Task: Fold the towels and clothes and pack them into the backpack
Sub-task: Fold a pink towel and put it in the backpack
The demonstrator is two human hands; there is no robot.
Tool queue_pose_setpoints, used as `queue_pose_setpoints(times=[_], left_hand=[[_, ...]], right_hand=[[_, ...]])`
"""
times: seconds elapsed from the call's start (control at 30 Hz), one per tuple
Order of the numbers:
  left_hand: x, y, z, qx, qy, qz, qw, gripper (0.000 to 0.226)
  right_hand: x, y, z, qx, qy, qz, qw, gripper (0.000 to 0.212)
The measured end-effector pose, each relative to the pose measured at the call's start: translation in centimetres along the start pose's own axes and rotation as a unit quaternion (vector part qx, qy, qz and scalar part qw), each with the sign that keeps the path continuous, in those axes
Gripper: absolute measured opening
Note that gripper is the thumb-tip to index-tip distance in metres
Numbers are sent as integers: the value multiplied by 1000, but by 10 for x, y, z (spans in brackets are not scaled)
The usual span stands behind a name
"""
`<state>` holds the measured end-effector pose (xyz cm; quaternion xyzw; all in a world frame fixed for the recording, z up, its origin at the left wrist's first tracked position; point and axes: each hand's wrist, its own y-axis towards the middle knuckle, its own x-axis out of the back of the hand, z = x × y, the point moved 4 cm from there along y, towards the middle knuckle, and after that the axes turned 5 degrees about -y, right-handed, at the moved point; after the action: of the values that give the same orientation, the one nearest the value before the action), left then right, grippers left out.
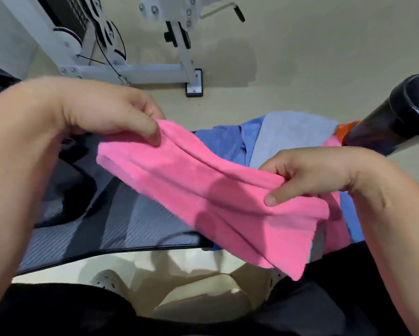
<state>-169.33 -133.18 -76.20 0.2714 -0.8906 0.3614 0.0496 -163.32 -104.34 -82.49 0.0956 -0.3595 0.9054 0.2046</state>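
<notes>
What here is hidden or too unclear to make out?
Head view:
- Blue cloths: lower part behind the pink towel.
- Orange item: mostly behind the black cylinder, unidentifiable.
- Dark hollow at left: partly covered by the left forearm; backpack or not, unclear.

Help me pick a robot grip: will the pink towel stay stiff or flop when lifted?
Probably floppy: the pink towel sags and creases between the left hand and right hand. Likely light, since fingertip pinches carry it. Its fuzzy surface suggests little slip.

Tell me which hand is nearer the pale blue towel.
Right. The right hand pinches the pink towel just beside the pale blue towel; the left hand pinches the other end, farther left.
</notes>
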Motion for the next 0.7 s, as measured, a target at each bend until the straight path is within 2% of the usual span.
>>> queue_pose_setpoints(times=[0.1, 0.2, 0.23, 0.3, 0.37, 0.47, 0.53, 0.6, 0.7], left_hand=[[10, -32, 17, 39, -96, 35, 994, 44], [15, -38, 39, 93, -70, -7, 993, 50], [16, -32, 49, 109, -42, -45, 992, 48], [18, -10, 70, 118, 40, -141, 982, 38], [17, 14, 86, 116, 132, -234, 956, 27], [11, 37, 107, 105, 144, -349, 920, 34], [7, 49, 118, 76, 66, -359, 928, 38], [2, 55, 122, 66, -8, -323, 944, 35], [4, 60, 118, 66, -63, -284, 954, 31]], right_hand=[[4, -17, 8, 11, 55, 117, 992, 14], [29, -34, 18, 10, -11, 100, 995, 14], [38, -35, 19, -10, -27, 57, 998, 17], [59, -30, 16, -61, -28, -98, 993, 23], [74, -16, 1, -103, -13, -253, 962, 24], [79, 5, -32, -186, -61, -350, 916, 25], [78, 11, -50, -221, -45, -408, 885, 16], [80, 13, -54, -223, -35, -461, 858, 9], [91, 13, -48, -248, -82, -491, 831, 15]])
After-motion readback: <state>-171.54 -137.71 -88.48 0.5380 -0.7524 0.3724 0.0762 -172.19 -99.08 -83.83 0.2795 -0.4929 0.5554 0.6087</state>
